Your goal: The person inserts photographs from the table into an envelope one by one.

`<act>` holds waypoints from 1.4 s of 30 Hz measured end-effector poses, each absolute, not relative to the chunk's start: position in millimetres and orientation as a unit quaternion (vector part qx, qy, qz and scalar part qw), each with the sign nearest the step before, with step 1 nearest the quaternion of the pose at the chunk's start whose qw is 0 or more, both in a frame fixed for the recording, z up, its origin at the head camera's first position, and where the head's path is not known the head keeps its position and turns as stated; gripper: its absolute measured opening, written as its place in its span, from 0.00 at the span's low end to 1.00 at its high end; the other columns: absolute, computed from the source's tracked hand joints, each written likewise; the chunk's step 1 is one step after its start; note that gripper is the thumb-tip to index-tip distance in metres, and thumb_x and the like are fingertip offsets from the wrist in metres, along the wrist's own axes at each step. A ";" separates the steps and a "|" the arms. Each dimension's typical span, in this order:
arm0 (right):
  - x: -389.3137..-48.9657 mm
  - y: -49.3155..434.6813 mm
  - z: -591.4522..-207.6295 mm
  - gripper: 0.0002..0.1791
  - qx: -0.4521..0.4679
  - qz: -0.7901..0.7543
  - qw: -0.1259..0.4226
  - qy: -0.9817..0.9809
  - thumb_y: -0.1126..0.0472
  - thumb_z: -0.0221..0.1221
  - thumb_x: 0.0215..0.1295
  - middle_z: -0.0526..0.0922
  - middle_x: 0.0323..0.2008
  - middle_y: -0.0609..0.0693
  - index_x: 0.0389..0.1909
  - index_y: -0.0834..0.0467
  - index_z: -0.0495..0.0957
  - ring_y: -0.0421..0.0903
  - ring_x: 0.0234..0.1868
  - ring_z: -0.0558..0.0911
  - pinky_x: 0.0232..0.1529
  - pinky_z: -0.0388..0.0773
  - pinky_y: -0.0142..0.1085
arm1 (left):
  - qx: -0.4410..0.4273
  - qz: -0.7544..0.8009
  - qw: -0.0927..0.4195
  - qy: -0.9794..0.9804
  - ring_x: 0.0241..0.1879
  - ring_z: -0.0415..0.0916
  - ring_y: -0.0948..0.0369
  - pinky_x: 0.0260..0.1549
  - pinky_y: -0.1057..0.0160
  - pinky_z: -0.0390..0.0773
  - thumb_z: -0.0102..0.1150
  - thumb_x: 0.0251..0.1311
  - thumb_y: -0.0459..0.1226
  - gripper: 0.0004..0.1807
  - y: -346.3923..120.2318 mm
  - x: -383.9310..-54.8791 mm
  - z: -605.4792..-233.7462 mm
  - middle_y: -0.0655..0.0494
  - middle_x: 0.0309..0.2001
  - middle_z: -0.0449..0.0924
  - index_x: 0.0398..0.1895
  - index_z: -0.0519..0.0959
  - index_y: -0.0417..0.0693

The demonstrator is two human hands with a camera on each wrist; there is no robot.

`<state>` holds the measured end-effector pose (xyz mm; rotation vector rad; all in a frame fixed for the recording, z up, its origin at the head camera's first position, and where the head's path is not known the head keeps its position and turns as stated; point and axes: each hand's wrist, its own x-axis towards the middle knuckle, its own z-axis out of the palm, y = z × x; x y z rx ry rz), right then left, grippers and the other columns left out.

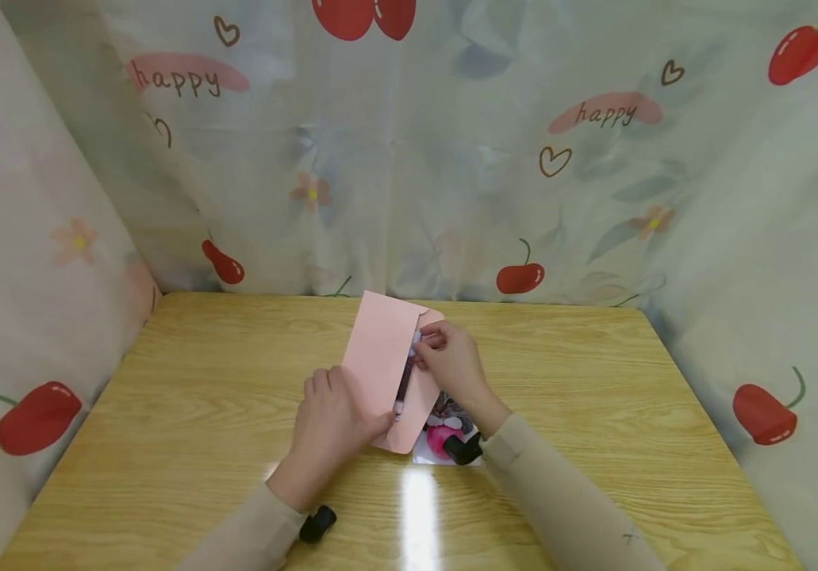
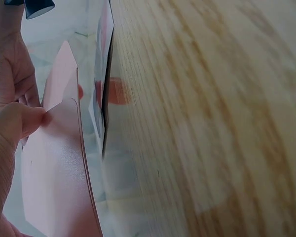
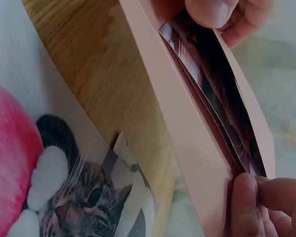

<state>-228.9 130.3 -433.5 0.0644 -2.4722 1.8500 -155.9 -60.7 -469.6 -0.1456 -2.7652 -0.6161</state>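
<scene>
A pink paper envelope [image 1: 382, 333] is held tilted above the table, its long opening facing right. My left hand [image 1: 330, 416] grips its near left part, with the thumb at the near end of the opening. At the far end of the opening, my right hand [image 1: 455, 361] pinches the edge of a dark glossy photo print [image 3: 219, 94] that lies inside the envelope. Most of that print is hidden by the envelope's front. Under the envelope and the right wrist lies another print, a cat photo [image 3: 91, 202] with a bright pink ball.
A wood-grain table [image 1: 223, 381] spreads around the hands. Curtains [image 1: 409, 135] printed with cherries and hearts enclose its back and sides. Black camera mounts [image 1: 319, 525] sit at both wrists, and the right one overlaps the cat photo in the head view.
</scene>
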 end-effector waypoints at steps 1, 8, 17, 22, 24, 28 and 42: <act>-229.4 129.6 -434.2 0.13 0.020 0.600 0.028 -0.799 0.71 0.63 0.60 0.81 0.30 0.57 0.45 0.66 0.76 0.54 0.28 0.85 0.31 0.82 0.42 | -0.051 -0.217 0.152 -0.963 0.38 0.64 0.47 0.28 0.52 0.75 0.69 0.32 0.68 0.52 -60.5 -155.7 -469.7 0.41 0.38 0.65 0.43 0.68 0.30; -229.0 125.1 -433.6 0.15 0.019 0.593 0.037 -0.804 0.70 0.63 0.60 0.81 0.29 0.57 0.46 0.65 0.70 0.53 0.27 0.85 0.30 0.82 0.41 | -0.051 -0.214 0.151 -0.964 0.37 0.63 0.48 0.27 0.53 0.74 0.68 0.33 0.67 0.51 -60.6 -155.7 -470.1 0.41 0.37 0.64 0.44 0.68 0.30; -228.7 132.8 -432.9 0.15 0.020 0.589 0.018 -0.808 0.64 0.64 0.62 0.82 0.31 0.55 0.46 0.61 0.72 0.49 0.28 0.84 0.29 0.81 0.39 | -0.038 -0.196 0.134 -0.971 0.38 0.64 0.47 0.29 0.52 0.75 0.68 0.34 0.69 0.53 -65.5 -157.7 -469.0 0.39 0.39 0.65 0.45 0.67 0.28; -227.1 149.7 -429.3 0.18 0.029 0.595 0.021 -0.803 0.56 0.65 0.62 0.81 0.34 0.55 0.48 0.60 0.73 0.55 0.31 0.84 0.33 0.82 0.45 | -0.024 -0.184 0.131 -0.974 0.38 0.65 0.46 0.29 0.50 0.76 0.67 0.33 0.70 0.55 -70.6 -160.8 -469.8 0.38 0.39 0.65 0.45 0.67 0.27; -226.3 157.8 -428.2 0.20 0.036 0.590 0.023 -0.806 0.53 0.65 0.62 0.81 0.35 0.56 0.49 0.60 0.73 0.59 0.33 0.83 0.35 0.81 0.48 | -0.019 -0.183 0.128 -0.975 0.38 0.65 0.46 0.29 0.49 0.76 0.67 0.34 0.70 0.55 -72.2 -161.2 -469.4 0.37 0.40 0.66 0.46 0.67 0.26; -226.0 175.3 -428.6 0.22 0.046 0.577 0.014 -0.816 0.49 0.65 0.61 0.81 0.36 0.55 0.49 0.58 0.74 0.62 0.37 0.83 0.39 0.80 0.53 | -0.009 -0.178 0.116 -0.977 0.39 0.66 0.45 0.31 0.49 0.76 0.65 0.35 0.71 0.57 -74.9 -161.7 -468.0 0.35 0.42 0.66 0.48 0.66 0.26; -225.2 221.1 -451.9 0.34 0.063 0.469 -0.043 -0.880 0.40 0.67 0.55 0.80 0.42 0.50 0.55 0.59 0.74 0.48 0.43 0.79 0.47 0.76 0.43 | 0.009 -0.177 0.086 -0.980 0.41 0.65 0.46 0.34 0.48 0.76 0.65 0.35 0.72 0.59 -78.6 -161.9 -465.6 0.36 0.44 0.66 0.52 0.64 0.26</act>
